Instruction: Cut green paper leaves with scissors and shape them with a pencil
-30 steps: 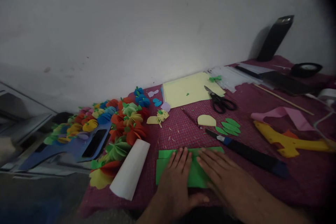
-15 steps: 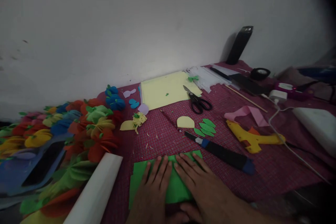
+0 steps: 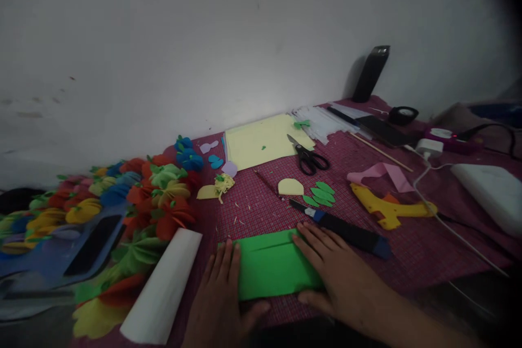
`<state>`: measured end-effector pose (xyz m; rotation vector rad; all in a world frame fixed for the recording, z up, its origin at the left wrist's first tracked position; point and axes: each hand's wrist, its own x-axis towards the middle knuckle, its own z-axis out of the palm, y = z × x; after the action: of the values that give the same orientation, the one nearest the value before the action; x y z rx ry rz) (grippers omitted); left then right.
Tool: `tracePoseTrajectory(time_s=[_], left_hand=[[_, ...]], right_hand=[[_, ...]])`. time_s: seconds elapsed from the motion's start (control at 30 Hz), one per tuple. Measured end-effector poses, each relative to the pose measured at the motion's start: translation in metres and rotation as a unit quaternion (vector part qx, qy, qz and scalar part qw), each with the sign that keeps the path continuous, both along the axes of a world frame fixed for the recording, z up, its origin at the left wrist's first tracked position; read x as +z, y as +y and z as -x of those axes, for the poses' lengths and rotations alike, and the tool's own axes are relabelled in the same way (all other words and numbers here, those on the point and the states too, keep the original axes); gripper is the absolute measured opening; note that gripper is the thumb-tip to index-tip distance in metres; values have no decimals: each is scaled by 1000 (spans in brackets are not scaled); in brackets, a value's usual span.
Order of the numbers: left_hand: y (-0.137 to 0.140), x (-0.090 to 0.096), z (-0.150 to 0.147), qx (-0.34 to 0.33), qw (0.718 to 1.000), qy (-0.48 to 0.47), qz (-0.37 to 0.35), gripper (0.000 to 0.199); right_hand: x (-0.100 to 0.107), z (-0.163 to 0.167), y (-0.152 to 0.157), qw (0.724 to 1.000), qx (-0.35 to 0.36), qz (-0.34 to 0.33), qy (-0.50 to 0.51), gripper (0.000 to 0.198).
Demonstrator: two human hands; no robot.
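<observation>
Green paper (image 3: 273, 269), folded over with an edge line near its top, lies flat on the checked cloth in front of me. On its left end rests my left hand (image 3: 222, 288), fingers stretched out and thumb apart. My right hand (image 3: 330, 266) lies spread over the right end, thumb at the near edge. Just beyond the right fingers is a black and blue craft knife (image 3: 346, 231). Green paper leaves (image 3: 322, 194) and a pale yellow paper half-round (image 3: 291, 187) lie farther back.
Colourful paper flowers (image 3: 167, 190) and a white paper roll (image 3: 163, 288) stand at the left. Scissors (image 3: 309, 159) lie by pale yellow sheets (image 3: 261, 144) near the wall. At the right are a yellow glue gun (image 3: 391, 209), a white cable (image 3: 460, 231) and a white box (image 3: 489, 193).
My hands have slid apart, from the paper's middle to its two ends, baring its green surface. The view has shifted slightly.
</observation>
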<state>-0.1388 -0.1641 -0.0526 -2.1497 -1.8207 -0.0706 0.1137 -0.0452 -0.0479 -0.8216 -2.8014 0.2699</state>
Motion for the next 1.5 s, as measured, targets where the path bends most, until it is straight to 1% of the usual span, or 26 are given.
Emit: tracePoseTrajectory(time_s=[0.07, 0.13, 0.17, 0.2, 0.27, 0.33, 0.43, 0.5, 0.53, 0.63, 0.7, 0.83, 0.93, 1.07, 1.13, 1.17, 1.27, 1.33, 1.4, 1.5], left_hand=[[-4, 0, 0, 17, 999, 12, -32, 81], [-7, 4, -1, 6, 998, 29, -54, 59], [-9, 8, -2, -6, 998, 37, -56, 45], [-10, 13, -1, -18, 998, 43, -50, 37], [-11, 21, 2, -33, 998, 43, -14, 45], [-10, 27, 8, -33, 998, 29, 32, 49], [-6, 26, 19, -31, 997, 1, 67, 47], [-3, 23, 23, -41, 996, -25, 77, 50], [-1, 21, 24, -47, 995, -38, 82, 51], [5, 21, 20, -43, 992, -66, 96, 49], [11, 24, 16, -36, 991, -80, 103, 46], [27, 33, 12, -54, 986, -75, 138, 43], [37, 37, 12, -58, 984, -44, 162, 43], [44, 37, 13, -76, 984, -26, 161, 45], [47, 35, 16, -97, 983, -27, 153, 47], [48, 33, 17, -110, 982, -27, 151, 48], [52, 30, 22, -149, 975, -26, 162, 49], [54, 30, 24, -162, 973, -23, 165, 47], [57, 32, 22, -159, 974, -27, 162, 41], [63, 34, 18, -147, 978, -37, 147, 32]], right_hand=[[5, 1, 2, 1000, -2, 6, 11, 83], [13, 1, 2, 1000, -11, 13, 22, 84], [18, 0, 1, 999, -14, 17, 27, 84], [24, -1, -1, 999, -14, 22, 32, 84], [36, -6, -8, 999, -8, 34, 37, 81], [47, -13, -19, 998, 10, 49, 41, 72], [59, -23, -35, 994, 72, 64, 53, 55], [62, -26, -41, 991, 99, 69, 62, 45], [61, -26, -42, 991, 93, 67, 62, 40], [52, -23, -37, 997, 39, 42, 54, 28], [44, -22, -30, 998, 19, 24, 55, 25], [33, -21, -25, 996, 9, -17, 87, 22], [31, -19, -35, 993, 35, -41, 107, 22], [26, -12, -59, 983, 132, -94, 90, 26], [19, -10, -68, 977, 158, -117, 78, 26], [14, -10, -72, 977, 158, -121, 75, 25], [2, -11, -80, 980, 130, -127, 78, 27], [-1, -12, -83, 981, 122, -131, 77, 28], [0, -12, -83, 982, 122, -125, 72, 29], [8, -13, -78, 986, 118, -81, 86, 27]])
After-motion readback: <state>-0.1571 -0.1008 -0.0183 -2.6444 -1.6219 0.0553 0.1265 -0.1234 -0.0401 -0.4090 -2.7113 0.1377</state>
